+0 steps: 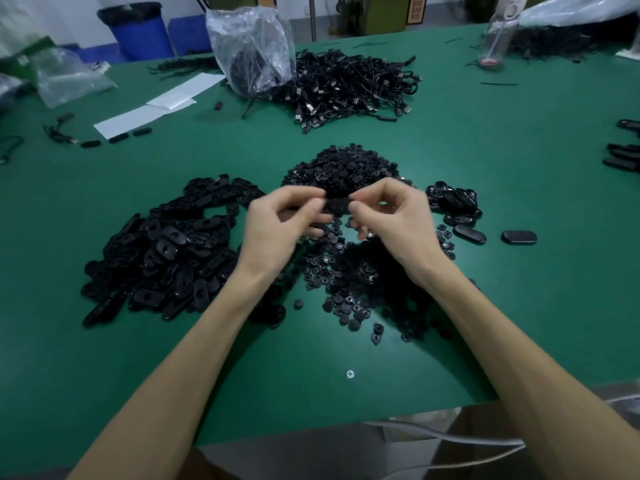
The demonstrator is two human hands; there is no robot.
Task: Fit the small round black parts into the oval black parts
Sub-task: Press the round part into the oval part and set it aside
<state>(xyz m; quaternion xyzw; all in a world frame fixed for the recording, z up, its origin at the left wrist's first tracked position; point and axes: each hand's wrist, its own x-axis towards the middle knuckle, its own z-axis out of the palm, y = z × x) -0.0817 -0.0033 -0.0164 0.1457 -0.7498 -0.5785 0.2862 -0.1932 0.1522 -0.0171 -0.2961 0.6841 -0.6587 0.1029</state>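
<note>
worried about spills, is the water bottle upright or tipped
Upright: the water bottle stands on its base on the green table, cap on top.

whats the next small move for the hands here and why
Likely a firm thumb press to seat a round piece: the left hand and right hand both pinch one oval part by its ends, over the loose round parts. Blur hides whether one is already seated.

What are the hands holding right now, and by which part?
Seemingly an oval black part, pinched at its ends: left hand on the left end, right hand on the right. It is blurred.
</note>
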